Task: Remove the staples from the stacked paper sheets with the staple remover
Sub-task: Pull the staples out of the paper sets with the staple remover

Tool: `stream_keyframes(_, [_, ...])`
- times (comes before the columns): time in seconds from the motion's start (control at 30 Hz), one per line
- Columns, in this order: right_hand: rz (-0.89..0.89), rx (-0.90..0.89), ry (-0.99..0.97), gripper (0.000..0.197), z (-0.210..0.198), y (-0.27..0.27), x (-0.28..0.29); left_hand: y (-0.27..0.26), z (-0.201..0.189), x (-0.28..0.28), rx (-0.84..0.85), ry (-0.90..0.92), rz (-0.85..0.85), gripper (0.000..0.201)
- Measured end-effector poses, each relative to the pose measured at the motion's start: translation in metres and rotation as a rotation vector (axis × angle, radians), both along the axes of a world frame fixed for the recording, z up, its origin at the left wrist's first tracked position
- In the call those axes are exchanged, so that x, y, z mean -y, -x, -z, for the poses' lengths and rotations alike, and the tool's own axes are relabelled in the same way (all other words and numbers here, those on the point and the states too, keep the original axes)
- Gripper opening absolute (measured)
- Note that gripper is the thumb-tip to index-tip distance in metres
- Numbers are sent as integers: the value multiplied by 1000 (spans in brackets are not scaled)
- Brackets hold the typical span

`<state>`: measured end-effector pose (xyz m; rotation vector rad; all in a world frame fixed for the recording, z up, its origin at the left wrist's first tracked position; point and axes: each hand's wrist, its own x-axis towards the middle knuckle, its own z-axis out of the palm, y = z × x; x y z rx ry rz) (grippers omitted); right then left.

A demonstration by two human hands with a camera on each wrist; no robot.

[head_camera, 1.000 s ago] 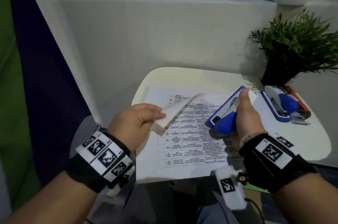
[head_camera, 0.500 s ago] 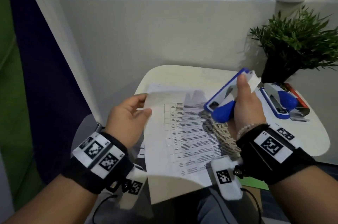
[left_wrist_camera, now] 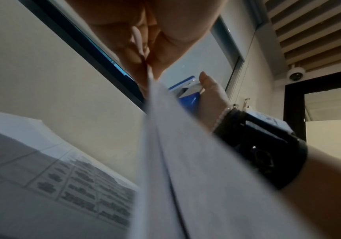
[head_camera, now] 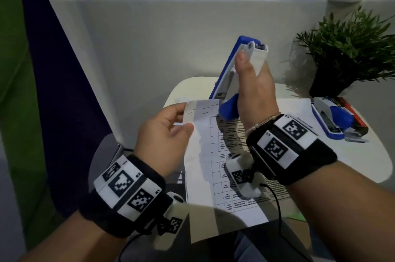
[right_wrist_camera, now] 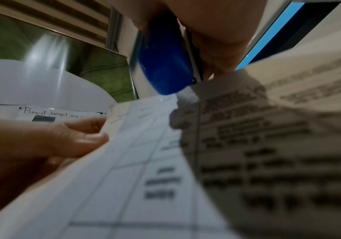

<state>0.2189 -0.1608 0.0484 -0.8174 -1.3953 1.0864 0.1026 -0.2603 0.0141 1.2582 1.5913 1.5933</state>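
With the paper sheets point(head_camera: 203, 154) pinched at 11 o'clock by the left hand point(head_camera: 164, 139) and the staple remover point(head_camera: 226, 82) gripped in the right hand point(head_camera: 254, 90) at their 12 o'clock edge, its tip is best slid flat under each staple point(head_camera: 204, 112).

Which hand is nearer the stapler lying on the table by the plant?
Right. The right hand, gripping the staple remover, is raised left of that stapler; the left hand pinches the paper sheets farther left.
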Motion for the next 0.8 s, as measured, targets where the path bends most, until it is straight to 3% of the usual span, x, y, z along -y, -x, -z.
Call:
stream_keyframes(0.5, [50, -15, -70, 29, 8, 9, -6, -8, 3, -1, -109, -41, 25, 48])
stream_keyframes(0.7, [-75, -51, 75, 30, 10, 7, -8, -6, 6, -6, -32, -20, 10, 45])
stream_keyframes(0.8, [42, -170, 158, 40, 7, -2, -15, 4, 11, -13, -9, 37, -62, 41])
